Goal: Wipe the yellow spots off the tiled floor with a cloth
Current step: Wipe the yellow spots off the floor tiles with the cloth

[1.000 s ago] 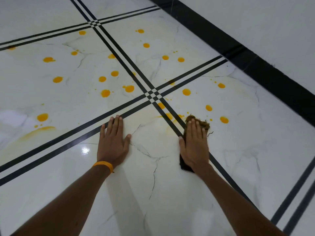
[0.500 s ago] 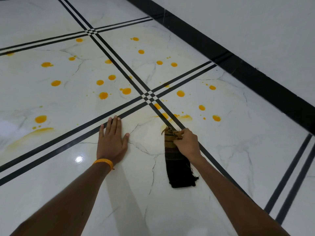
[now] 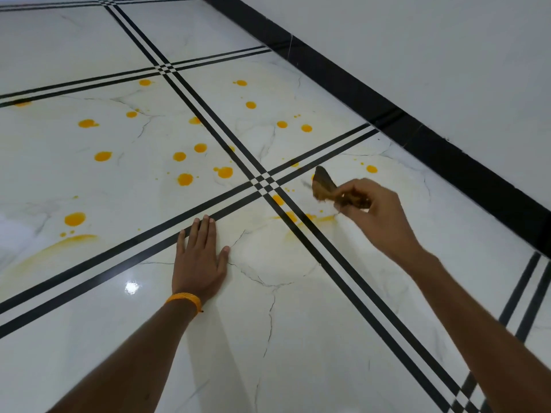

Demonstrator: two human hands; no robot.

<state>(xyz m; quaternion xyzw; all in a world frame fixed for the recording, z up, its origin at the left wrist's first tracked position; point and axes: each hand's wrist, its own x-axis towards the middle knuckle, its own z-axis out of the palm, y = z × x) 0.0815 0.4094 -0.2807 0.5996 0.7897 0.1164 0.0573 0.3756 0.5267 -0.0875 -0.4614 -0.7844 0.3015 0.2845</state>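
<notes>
Your right hand [image 3: 375, 210] has the brown cloth [image 3: 325, 187] bunched in a pinch of fingers and thumb, lifted off the tiled floor [image 3: 298, 338], with 1 loose corner sticking up and away from you. It hangs just to the wall side of the black-line crossing [image 3: 264, 183], above the smeared patch there. Your left hand [image 3: 199, 260] lies flat with fingers spread, gripping nothing, braced on the floor on the near side of that crossing.

The cloth looks thin, soft and light; it will flop and fold, so judge it best gathered into a pad under your palm, not held by an edge, or only a small part will touch the tile. The glossy floor looks slippery, so the cloth should slide easily, though wet spots may smear, as the streaks by the crossing suggest.

Many yellow spots [image 3: 185, 178] lie beyond and to the left of the crossing, and 1 small spot [image 3: 371, 169] sits past your right hand. Most of the job looks undone.

No brand, label or writing is readable anywhere.
</notes>
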